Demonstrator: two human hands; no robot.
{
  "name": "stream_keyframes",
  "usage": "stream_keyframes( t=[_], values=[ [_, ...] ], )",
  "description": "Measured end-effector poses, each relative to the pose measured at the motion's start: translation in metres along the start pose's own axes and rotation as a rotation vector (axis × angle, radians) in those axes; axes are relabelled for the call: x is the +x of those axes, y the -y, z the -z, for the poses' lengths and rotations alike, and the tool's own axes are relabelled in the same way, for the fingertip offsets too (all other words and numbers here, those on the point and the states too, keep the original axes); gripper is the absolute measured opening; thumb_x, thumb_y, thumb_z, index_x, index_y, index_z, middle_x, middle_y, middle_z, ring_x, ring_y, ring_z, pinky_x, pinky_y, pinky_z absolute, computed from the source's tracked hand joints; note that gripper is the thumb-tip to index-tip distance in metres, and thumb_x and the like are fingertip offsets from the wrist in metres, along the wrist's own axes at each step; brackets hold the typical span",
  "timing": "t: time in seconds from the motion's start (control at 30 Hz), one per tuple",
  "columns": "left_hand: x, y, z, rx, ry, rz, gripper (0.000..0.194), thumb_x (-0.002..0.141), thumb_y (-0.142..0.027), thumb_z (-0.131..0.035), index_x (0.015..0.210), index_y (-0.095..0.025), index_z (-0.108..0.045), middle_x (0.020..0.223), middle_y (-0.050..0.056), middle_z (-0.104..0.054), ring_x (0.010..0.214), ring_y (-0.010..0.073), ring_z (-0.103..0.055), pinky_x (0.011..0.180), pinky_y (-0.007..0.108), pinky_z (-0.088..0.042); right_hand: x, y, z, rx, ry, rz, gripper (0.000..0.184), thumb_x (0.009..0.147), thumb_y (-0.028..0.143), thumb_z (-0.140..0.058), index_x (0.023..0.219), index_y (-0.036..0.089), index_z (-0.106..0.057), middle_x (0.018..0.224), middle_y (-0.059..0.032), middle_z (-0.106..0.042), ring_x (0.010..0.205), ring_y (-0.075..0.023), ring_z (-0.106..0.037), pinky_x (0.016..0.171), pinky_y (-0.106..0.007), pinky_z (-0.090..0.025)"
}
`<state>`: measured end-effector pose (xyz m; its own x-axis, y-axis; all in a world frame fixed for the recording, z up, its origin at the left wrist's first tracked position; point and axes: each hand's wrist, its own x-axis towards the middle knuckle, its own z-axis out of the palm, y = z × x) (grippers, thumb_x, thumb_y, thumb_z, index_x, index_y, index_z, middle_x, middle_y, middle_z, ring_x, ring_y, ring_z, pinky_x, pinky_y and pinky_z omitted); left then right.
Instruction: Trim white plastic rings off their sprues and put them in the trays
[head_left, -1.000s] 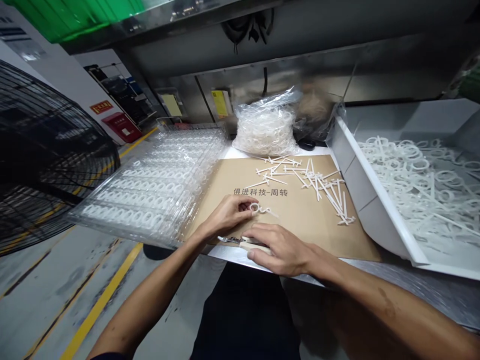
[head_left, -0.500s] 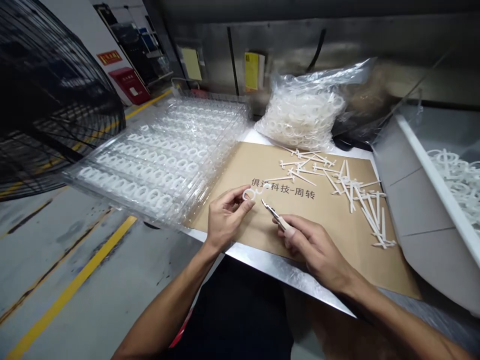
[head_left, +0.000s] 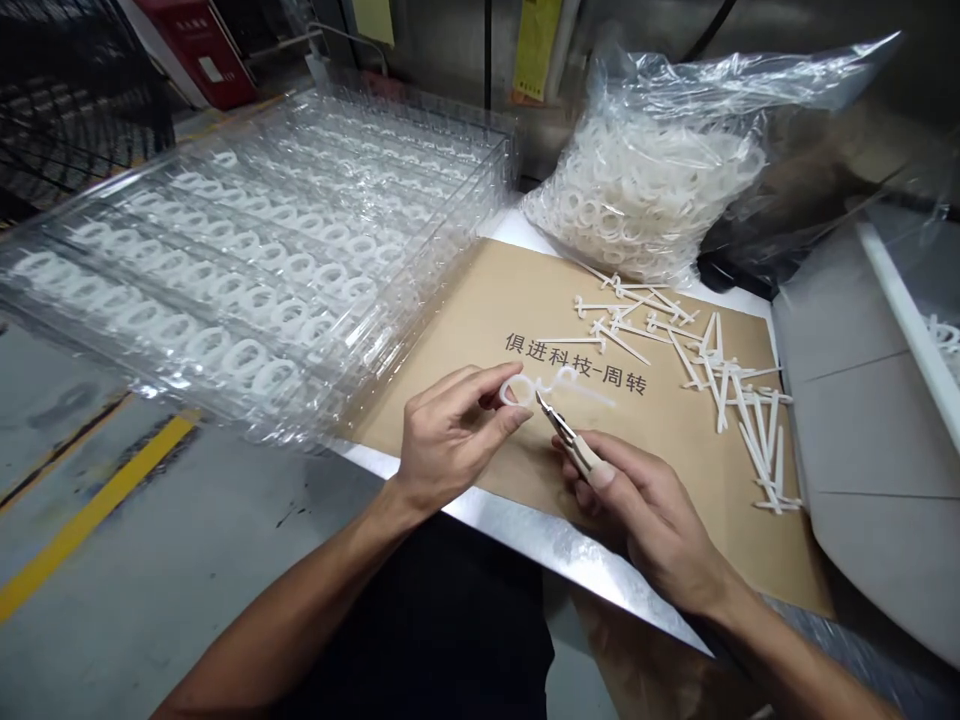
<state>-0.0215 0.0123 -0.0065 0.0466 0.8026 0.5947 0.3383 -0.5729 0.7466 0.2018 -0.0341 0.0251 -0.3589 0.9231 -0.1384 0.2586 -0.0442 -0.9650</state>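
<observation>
Between the thumb and fingers of my left hand [head_left: 457, 430] is a white plastic ring [head_left: 517, 391], with a thin curved runner [head_left: 574, 380] stretching from it to the right. My right hand [head_left: 645, 505] is wrapped around a pair of side cutters [head_left: 574, 445] with pale grips. Their jaw tips are at the joint between ring and runner; whether they have closed on it I cannot tell. Beneath both hands lies a brown cardboard sheet [head_left: 465, 330] with printed characters. Several loose white plastic sprues [head_left: 720, 375] are strewn over its right side.
To the left, clear plastic trays [head_left: 420, 330] hold rows of white rings. A clear bag [head_left: 652, 190] full of white rings stands at the back. A white bin [head_left: 862, 400] borders the cardboard on the right. A black fan guard [head_left: 82, 130] is at the far left.
My left hand has raised the ring off the cardboard. My right hand has turned the side cutters upward and brought their tips to the ring's runner. The view has moved closer.
</observation>
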Motion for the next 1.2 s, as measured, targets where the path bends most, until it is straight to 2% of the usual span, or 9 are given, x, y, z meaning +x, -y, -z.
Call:
stream_keyframes(
  t=[0.53, 0.97, 1.2],
  values=[
    [0.001, -0.0023, 0.0007, 0.053, 0.034, -0.033, 0.029, 0.092, -0.029, -0.078, 0.118, -0.017, -0.074, 0.093, 0.004, -0.077, 0.079, 0.0118, -0.07, 0.071, 0.023, -0.058, -0.0007, -0.0011, 0.0, 0.005, -0.01, -0.011, 0.034, 0.108, 0.048, -0.047, 0.106, 0.021, -0.067, 0.093, -0.0068, -0.064, 0.081, -0.0211, -0.061, 0.065, -0.032, -0.05],
    [0.0007, -0.0033, -0.0011, 0.071, 0.05, -0.051, 0.027, 0.093, -0.029, -0.076, 0.116, -0.018, -0.074, 0.091, 0.004, -0.076, 0.078, 0.0114, -0.069, 0.07, 0.022, -0.056, -0.0002, 0.0006, 0.0013, -0.023, -0.01, -0.018, 0.034, 0.108, 0.049, -0.046, 0.109, 0.023, -0.067, 0.092, -0.005, -0.064, 0.075, -0.0188, -0.056, 0.066, -0.032, -0.05],
    [0.0007, -0.0022, -0.0005, 0.065, 0.05, -0.06, 0.026, 0.093, -0.029, -0.076, 0.115, -0.018, -0.074, 0.09, 0.003, -0.076, 0.078, 0.0117, -0.069, 0.071, 0.023, -0.057, -0.0009, -0.0012, 0.0005, -0.035, -0.026, -0.008, 0.035, 0.108, 0.048, -0.046, 0.106, 0.022, -0.068, 0.091, -0.0052, -0.064, 0.076, -0.0198, -0.059, 0.065, -0.032, -0.05]
  ],
)
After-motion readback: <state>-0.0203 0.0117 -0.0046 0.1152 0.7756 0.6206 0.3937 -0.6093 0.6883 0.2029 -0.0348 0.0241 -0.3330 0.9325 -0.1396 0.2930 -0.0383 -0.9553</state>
